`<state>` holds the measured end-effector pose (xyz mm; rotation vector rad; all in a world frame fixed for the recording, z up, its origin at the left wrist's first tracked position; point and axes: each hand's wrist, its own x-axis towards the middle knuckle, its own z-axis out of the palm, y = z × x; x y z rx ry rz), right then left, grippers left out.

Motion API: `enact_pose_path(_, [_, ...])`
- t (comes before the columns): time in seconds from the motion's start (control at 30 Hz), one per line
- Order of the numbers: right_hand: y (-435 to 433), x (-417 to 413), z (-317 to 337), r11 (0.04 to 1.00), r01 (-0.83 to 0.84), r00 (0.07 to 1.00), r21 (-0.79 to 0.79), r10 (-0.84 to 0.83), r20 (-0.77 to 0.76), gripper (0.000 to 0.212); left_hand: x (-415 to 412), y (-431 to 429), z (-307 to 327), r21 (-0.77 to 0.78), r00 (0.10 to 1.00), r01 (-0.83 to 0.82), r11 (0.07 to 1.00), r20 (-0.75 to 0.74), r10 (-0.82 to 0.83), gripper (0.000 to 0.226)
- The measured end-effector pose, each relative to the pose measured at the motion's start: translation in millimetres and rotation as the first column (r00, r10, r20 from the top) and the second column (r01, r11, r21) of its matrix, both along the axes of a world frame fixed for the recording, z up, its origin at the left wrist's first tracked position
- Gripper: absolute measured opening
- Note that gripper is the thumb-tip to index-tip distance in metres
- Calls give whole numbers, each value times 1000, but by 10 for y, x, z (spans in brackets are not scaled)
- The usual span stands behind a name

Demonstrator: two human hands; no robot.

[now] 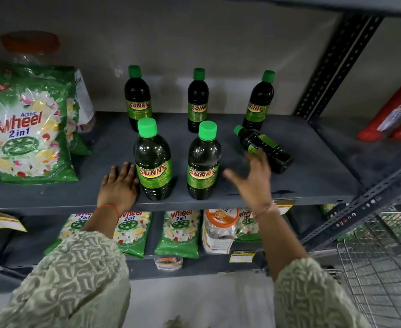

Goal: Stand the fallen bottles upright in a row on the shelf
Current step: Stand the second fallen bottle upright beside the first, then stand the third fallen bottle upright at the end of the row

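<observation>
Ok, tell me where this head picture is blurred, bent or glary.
Head view: the right hand is motion-blurred near the fallen bottle; the left hand is sharper. Wide-angle bending bows the shelf edge and tilts the right upright. Soft glare on the detergent bag.

A shop aisle is showing here, likely a small grocery or general store. Grey slotted-angle steel racking (341,65) is carrying a shelf (289,185) of identical green-capped "Sunny" bottles (153,159), stocked in multiples. Packets of "Wheel 2 in 1" detergent (32,136) are standing to the left, and more of the same packets (178,233) are lining the shelf below. Yellow price tags (242,256) are sitting on the lower shelf edge. A wire basket (379,268) is standing at the right, and red bottles (393,110) are filling the neighbouring bay.
</observation>
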<state>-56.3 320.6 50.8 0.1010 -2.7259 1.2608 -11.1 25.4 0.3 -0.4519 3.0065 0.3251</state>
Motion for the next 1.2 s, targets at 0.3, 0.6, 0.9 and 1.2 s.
enact_pose_path(0.3, [569, -1161, 418, 763, -124, 937, 635, -122, 329, 70, -16, 12, -39, -26, 999, -33, 999, -31, 32, 53])
enact_pose_path(0.6, [312, -1039, 144, 904, 231, 970, 359, -245, -7, 79, -16, 30, -26, -13, 998, -46, 999, -50, 45, 52])
enact_pose_path(0.9, [39, -735, -176, 937, 266, 922, -226, -316, -225, 91, -5, 52, 9, -7, 998, -54, 999, -30, 54, 52])
enact_pose_path(1.2, [13, -664, -245, 955, 166, 960, -246, -214, -182, 88, 1, 75, 36, -30, 999, -44, 999, -12, 44, 54])
